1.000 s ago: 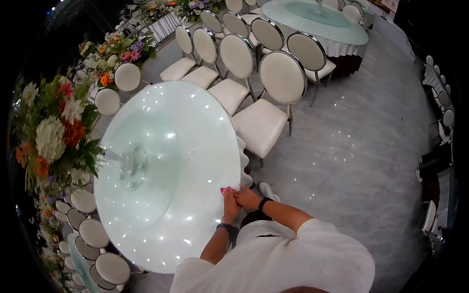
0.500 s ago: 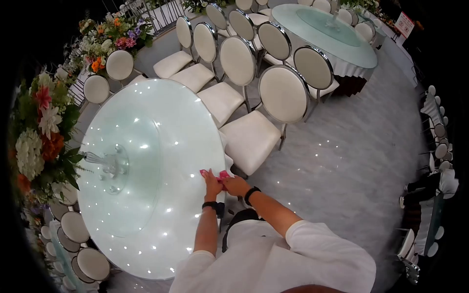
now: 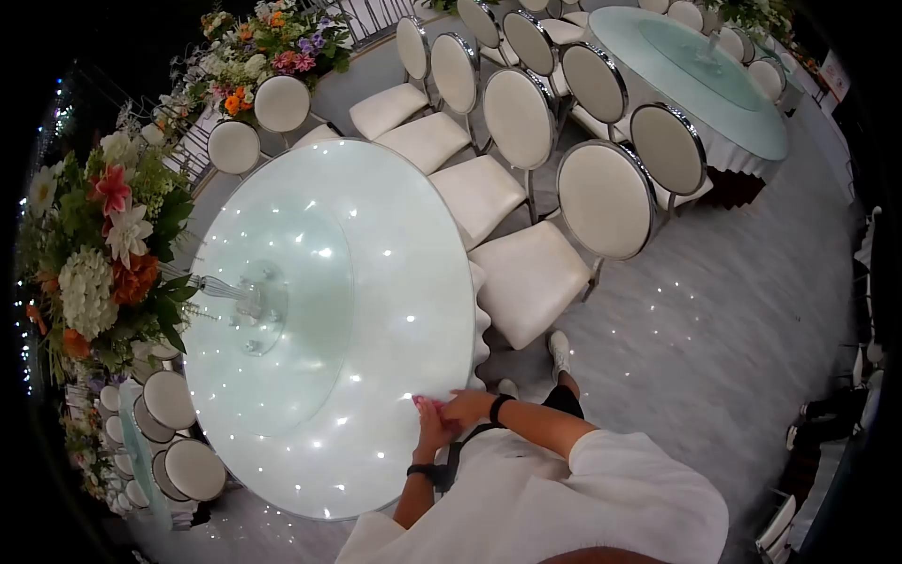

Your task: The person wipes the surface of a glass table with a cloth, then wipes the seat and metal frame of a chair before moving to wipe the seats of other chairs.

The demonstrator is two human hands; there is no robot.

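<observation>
Both hands meet at the edge of the round glass-topped table (image 3: pixel 404 216), on its lower right side. My left hand (image 3: pixel 432 428), with a black band at the wrist, is closed around a bright pink item (image 3: pixel 420 402), which looks like a soft cloth. My right hand (image 3: pixel 467 408), also with a black band, presses against the left one, its fingers closed; what lies under them is hidden. A clear glass stand (image 3: pixel 248 303) rises from the table's inner disc and carries a large flower arrangement (image 3: pixel 89 291).
White padded chairs (image 3: pixel 531 282) line the table's upper right side. Another round table (image 3: pixel 615 28) stands at the top right. Stacked-looking chairs (image 3: pixel 194 470) are at the lower left. My shoe (image 3: pixel 559 350) is on the grey floor (image 3: pixel 695 357). A person's dark-clothed legs (image 3: pixel 827 415) show at far right.
The view has shifted, so table and chairs appear further right. My hands have come closer together and sit lower along the table edge. My feet now show, and less pink is visible.
</observation>
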